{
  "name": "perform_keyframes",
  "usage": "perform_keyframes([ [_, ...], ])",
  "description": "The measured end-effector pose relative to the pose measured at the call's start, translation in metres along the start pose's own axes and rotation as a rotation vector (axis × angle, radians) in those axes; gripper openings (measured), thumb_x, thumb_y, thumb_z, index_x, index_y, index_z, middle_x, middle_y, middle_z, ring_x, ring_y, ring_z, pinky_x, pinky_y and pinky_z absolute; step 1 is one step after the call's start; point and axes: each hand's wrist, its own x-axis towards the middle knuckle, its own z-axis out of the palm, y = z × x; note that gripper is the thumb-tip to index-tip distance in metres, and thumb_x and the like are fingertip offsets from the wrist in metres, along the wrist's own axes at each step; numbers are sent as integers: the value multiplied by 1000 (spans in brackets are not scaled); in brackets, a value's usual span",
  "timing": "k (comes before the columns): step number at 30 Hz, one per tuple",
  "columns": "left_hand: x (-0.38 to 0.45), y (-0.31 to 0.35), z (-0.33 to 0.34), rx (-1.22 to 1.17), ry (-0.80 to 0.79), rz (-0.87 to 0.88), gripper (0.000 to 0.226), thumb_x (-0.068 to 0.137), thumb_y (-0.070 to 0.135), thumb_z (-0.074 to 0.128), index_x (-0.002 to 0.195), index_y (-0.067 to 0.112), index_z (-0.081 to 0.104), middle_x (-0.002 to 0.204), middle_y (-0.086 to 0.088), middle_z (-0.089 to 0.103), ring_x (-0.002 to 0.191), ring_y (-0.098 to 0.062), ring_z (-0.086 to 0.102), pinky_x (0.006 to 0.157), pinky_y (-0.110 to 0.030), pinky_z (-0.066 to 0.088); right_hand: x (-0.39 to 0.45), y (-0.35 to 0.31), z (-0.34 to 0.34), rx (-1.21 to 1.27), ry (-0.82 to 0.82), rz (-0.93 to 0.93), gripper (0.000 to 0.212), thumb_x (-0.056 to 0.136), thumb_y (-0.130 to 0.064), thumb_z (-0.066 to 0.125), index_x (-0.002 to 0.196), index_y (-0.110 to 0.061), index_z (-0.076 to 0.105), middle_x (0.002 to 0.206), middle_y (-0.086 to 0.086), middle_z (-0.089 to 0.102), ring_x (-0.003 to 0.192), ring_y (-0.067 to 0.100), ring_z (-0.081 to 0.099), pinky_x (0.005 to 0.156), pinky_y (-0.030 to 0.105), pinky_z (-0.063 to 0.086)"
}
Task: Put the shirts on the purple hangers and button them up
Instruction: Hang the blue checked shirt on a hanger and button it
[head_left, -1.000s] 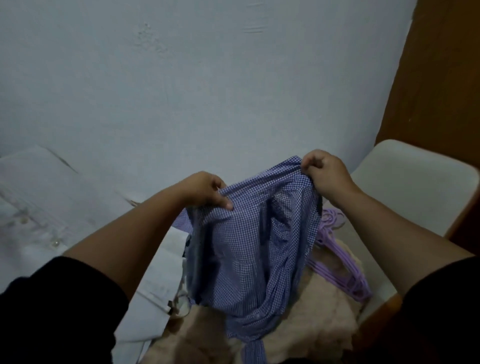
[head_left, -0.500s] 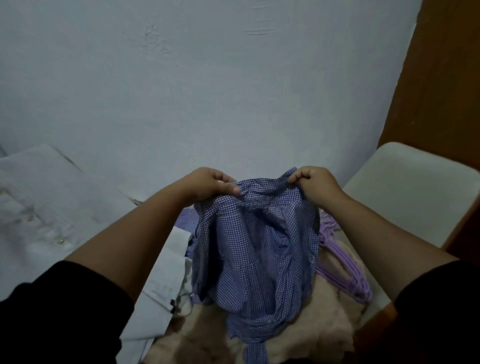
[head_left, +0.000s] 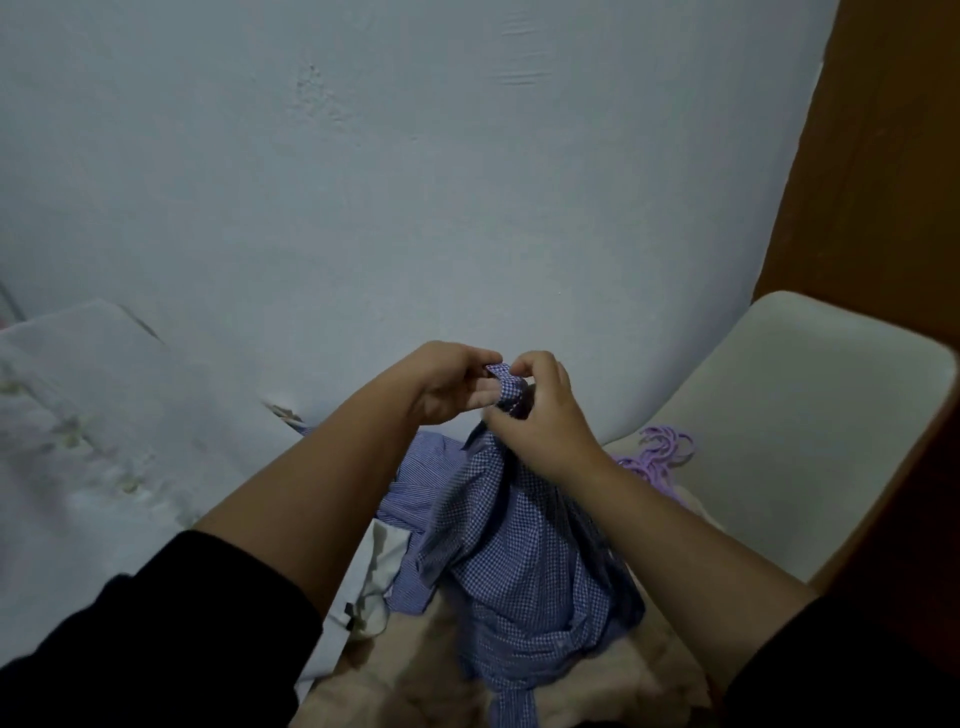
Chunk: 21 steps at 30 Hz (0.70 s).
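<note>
Fingers of the left hand (head_left: 447, 382) and right hand (head_left: 535, 410) pinch one bunched top edge of the checked shirt (head_left: 519, 551), which hangs unhung and unbuttoned above the pile, while the purple hangers (head_left: 660, 452) lie untouched on the chair (head_left: 810, 415).

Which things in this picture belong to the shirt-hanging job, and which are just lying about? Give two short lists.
Belong to the job:
blue-and-white checked cotton shirt, pinched by left hand and right hand
purple plastic hangers
striped blue shirt

Just lying about:
cream chair
beige fluffy blanket
white folded cloth
</note>
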Motion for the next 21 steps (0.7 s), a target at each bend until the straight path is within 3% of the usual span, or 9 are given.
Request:
perform_keyframes([
  [2, -2, 3, -1, -70, -46, -17, 25, 100, 1, 36, 119, -5, 51, 91, -16, 62, 66, -18, 67, 60, -24, 58, -4, 0, 6, -90, 42, -22, 52, 76, -30, 75, 111, -19, 37, 114, -4, 32, 88, 10, 44, 72, 26, 39],
  [4, -5, 6, 2, -113, -63, -32, 21, 99, -1, 36, 110, -5, 53, 91, -18, 62, 62, -18, 70, 59, -25, 59, -3, 0, 11, -97, 177, -59, 43, 81, -17, 70, 108, -12, 38, 113, 3, 34, 83, 14, 43, 68, 28, 39],
  [6, -5, 7, 4, -98, -59, 0, 22, 99, -3, 38, 115, -6, 53, 98, -21, 62, 68, -23, 71, 64, -28, 60, -1, -2, 8, -41, 268, -34, 31, 83, -2, 57, 100, -14, 34, 108, 6, 36, 78, 17, 41, 65, 29, 37],
  [9, -3, 4, 0, 283, 67, 167, 31, 92, -4, 54, 122, -5, 57, 97, -20, 67, 72, -21, 68, 65, -25, 60, 4, -2, -6, -7, 284, -37, 31, 82, 7, 44, 94, -19, 35, 100, 6, 44, 79, 20, 45, 56, 14, 33],
  [12, -1, 5, -2, 766, 179, 399, 22, 83, 12, 72, 104, 6, 72, 74, -7, 68, 57, -8, 56, 49, -13, 46, 10, -5, -25, -76, 223, -129, 35, 79, 14, 41, 84, -19, 51, 97, 4, 47, 79, 14, 46, 64, 0, 32],
  [15, -1, 16, 1, 826, 206, 565, 6, 84, 25, 72, 84, 19, 74, 69, -4, 62, 57, -10, 46, 53, -22, 38, 19, -10, -48, -161, 108, -166, 34, 79, 17, 45, 75, -5, 71, 106, 4, 52, 91, 12, 49, 73, -5, 29],
  [18, -5, 31, 7, 756, 156, 618, 11, 88, 28, 67, 80, 21, 66, 84, 0, 66, 76, -11, 55, 69, -26, 44, 33, -22, -70, -273, 36, -164, 38, 84, 13, 43, 91, -6, 75, 110, 8, 57, 97, 17, 52, 75, 4, 34],
  [21, -8, 50, 14, 696, 85, 659, 12, 92, 26, 62, 81, 20, 63, 83, 2, 66, 79, -12, 59, 76, -29, 48, 45, -48, -91, -319, -21, -140, 39, 91, 6, 38, 106, -10, 71, 100, -2, 53, 96, 15, 51, 74, 16, 36],
])
